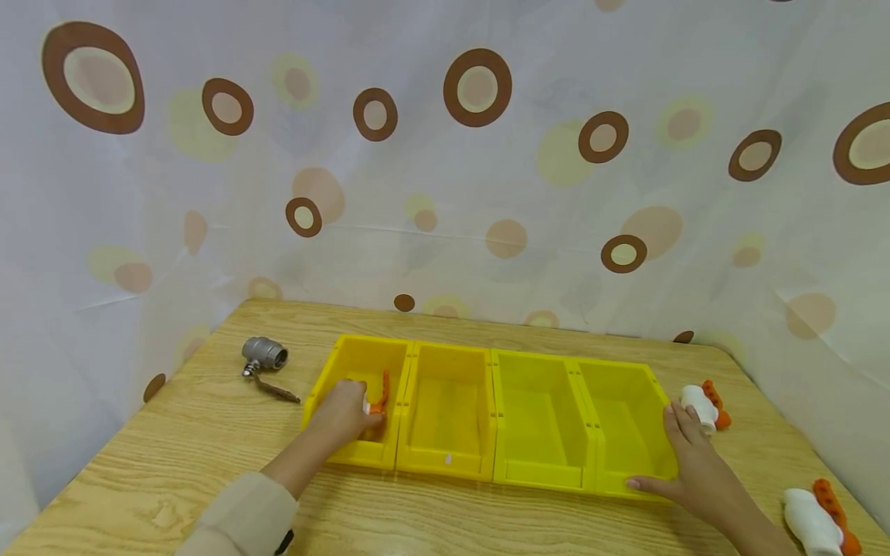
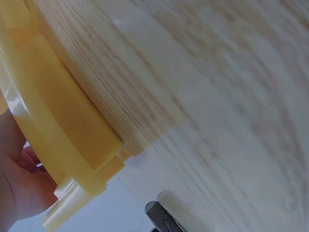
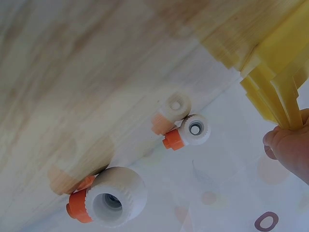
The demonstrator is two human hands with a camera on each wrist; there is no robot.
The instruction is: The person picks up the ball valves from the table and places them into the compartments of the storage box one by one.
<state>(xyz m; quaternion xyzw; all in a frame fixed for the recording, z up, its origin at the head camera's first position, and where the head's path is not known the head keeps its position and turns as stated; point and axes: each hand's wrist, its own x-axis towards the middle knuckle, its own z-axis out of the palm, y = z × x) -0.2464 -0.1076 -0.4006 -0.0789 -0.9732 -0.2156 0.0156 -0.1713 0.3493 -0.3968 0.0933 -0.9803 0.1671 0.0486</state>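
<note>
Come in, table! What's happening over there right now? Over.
Left grip holding orange-handled white valve, inside leftmost yellow bin. Right grip touching rightmost yellow bin. Nothing seen in the way.

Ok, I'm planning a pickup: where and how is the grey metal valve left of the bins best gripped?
Probably by the grey valve's body, coming from above on its far side. The body is thick and round, lying with one open end facing right. The thin handle juts out on the near side, toward the leftmost yellow bin, so a hold there could be lopsided.
</note>
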